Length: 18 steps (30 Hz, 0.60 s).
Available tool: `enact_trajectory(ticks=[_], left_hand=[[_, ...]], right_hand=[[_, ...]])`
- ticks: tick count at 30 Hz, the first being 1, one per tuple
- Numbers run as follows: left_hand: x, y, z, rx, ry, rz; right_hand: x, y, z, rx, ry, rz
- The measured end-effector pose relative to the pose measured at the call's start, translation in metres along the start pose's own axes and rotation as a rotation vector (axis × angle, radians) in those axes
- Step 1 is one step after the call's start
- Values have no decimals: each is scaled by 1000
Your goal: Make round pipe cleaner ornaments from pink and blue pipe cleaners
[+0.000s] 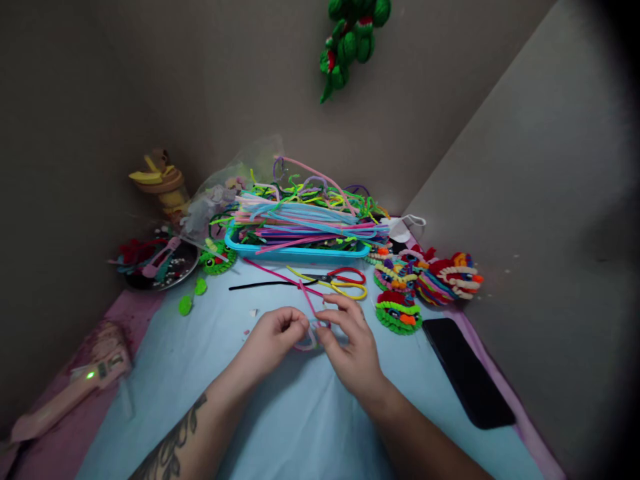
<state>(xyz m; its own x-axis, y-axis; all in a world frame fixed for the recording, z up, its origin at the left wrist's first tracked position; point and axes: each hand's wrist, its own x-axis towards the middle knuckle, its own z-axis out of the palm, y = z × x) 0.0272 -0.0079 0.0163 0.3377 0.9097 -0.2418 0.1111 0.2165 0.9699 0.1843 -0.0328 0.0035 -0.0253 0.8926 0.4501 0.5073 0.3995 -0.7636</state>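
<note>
Partly hidden: pale loop (pixel 307 347), pinched in left hand (pixel 274 335); whether right hand (pixel 354 343) has grip closed, cannot tell.

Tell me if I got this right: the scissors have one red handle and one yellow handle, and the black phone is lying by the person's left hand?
Not quite: the black phone lies on the right-hand side, nearer the right hand, as the head view shows. The scissors do have one red handle and one yellow handle.

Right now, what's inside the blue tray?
Colorful fuzzy stems are heaped above the rim of the blue tray. The heap hides its bottom and anything buried there.
</note>
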Motion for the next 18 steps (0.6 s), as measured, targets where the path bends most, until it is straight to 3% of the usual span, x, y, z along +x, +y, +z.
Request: enact_trajectory(ticks=[6, 18], left_hand=[[-2, 1, 1, 70, -82, 44], [-6, -2, 5, 469, 67, 233]], right_hand=[[4, 3, -1, -57, -41, -127], [5, 4, -2, -125, -77, -168]])
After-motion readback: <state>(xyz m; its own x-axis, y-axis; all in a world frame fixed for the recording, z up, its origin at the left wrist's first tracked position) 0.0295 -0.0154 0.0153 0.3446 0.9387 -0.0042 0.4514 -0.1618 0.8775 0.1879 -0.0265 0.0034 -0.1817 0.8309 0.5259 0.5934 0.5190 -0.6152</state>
